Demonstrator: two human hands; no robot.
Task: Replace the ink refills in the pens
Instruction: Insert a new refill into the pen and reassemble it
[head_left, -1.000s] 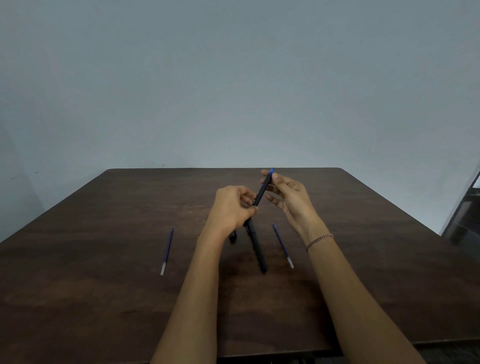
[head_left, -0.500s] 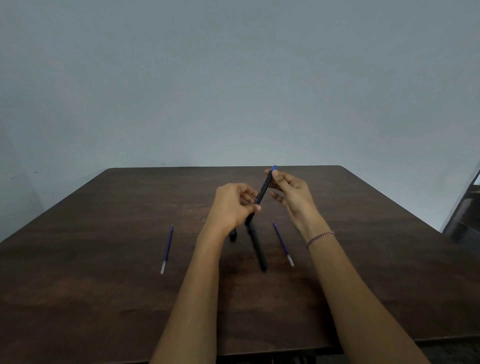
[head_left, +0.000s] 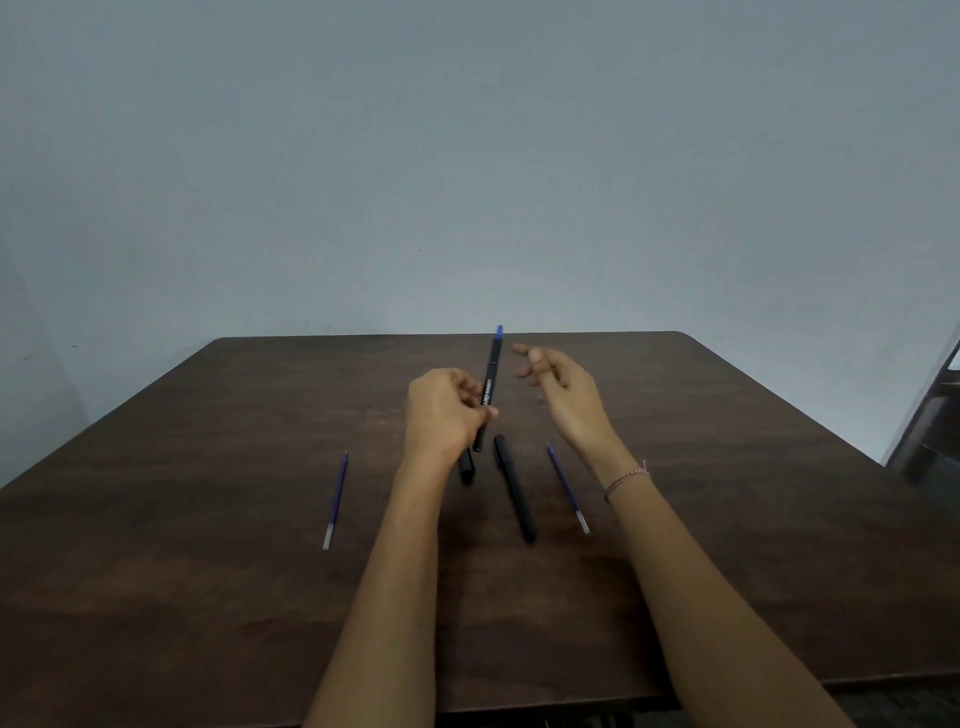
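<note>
My left hand (head_left: 447, 410) pinches a black pen (head_left: 491, 379) with a blue top end, holding it nearly upright above the table. My right hand (head_left: 563, 395) hovers just right of the pen with loosely curled fingers, touching nothing. On the dark wooden table (head_left: 208, 519) lie a second black pen (head_left: 514, 491), a short black cap (head_left: 466, 470) partly hidden behind my left wrist, and two blue ink refills: one at the left (head_left: 335, 501) and one at the right (head_left: 567, 488).
A plain grey wall rises behind the table. A dark piece of furniture (head_left: 930, 436) stands at the far right edge. The table's near edge runs just below my forearms.
My right hand has let go of the pen's upper end and moved off to the right. The pen stands more upright in my left hand.
</note>
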